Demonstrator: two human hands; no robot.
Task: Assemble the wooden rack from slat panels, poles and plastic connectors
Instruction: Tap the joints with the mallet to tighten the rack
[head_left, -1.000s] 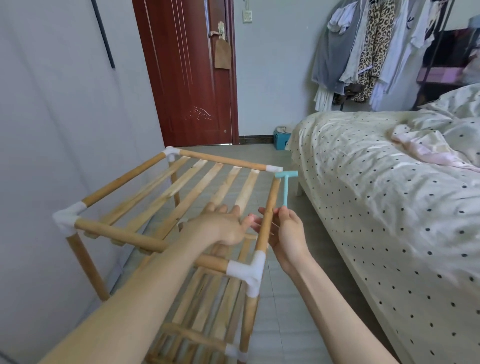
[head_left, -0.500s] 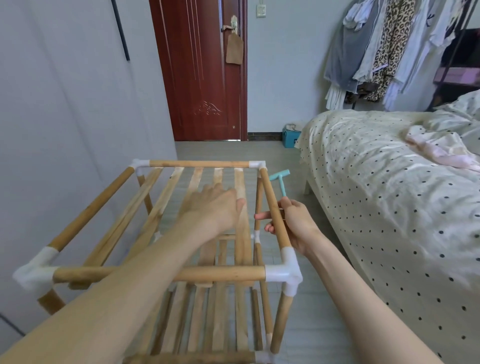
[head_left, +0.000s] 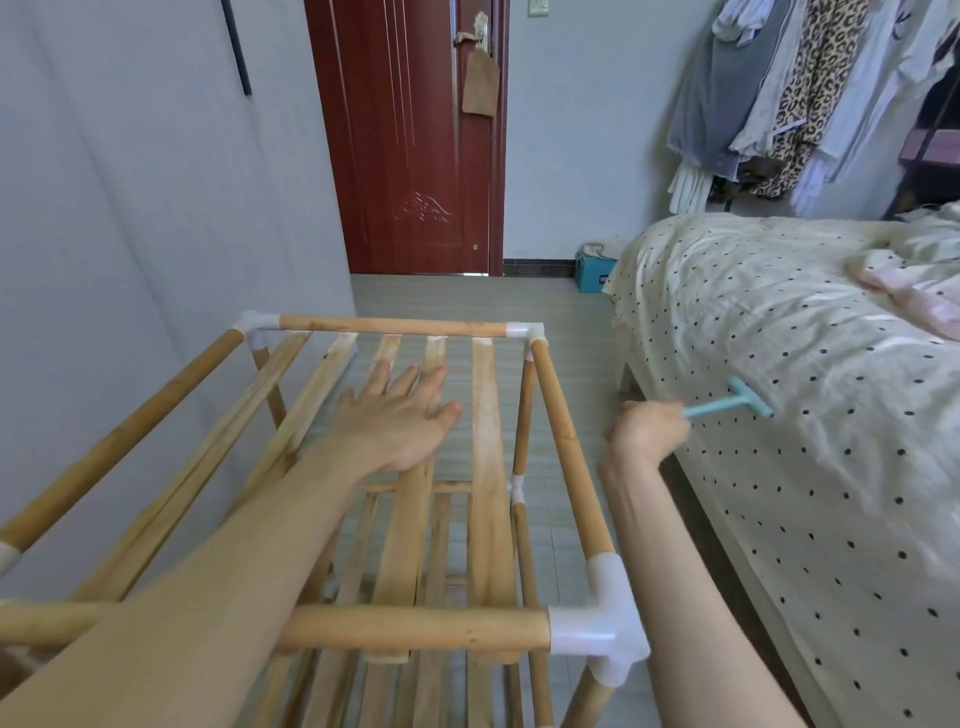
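The wooden rack (head_left: 566, 457) stands upright before me, its round poles joined by white plastic connectors (head_left: 597, 631) at the corners. Its top slat panel (head_left: 485, 431) fills the frame, and a lower slat shelf shows beneath. My left hand (head_left: 400, 415) lies flat on the top slats, fingers spread, holding nothing. My right hand (head_left: 644, 431) is off the rack, to the right of its right pole, closed around the handle of a small teal T-shaped hammer (head_left: 727, 408), whose head points toward the bed.
A bed (head_left: 779, 395) with a dotted sheet runs close along the right. A grey wall (head_left: 130, 234) borders the rack on the left. A dark red door (head_left: 410, 135) and a teal box (head_left: 592, 273) are at the far end. Clothes (head_left: 779, 88) hang at the back right.
The rack has swung square to me. My right hand has left the right pole and moved right toward the bed with the teal hammer. My left hand has flattened on the slats.
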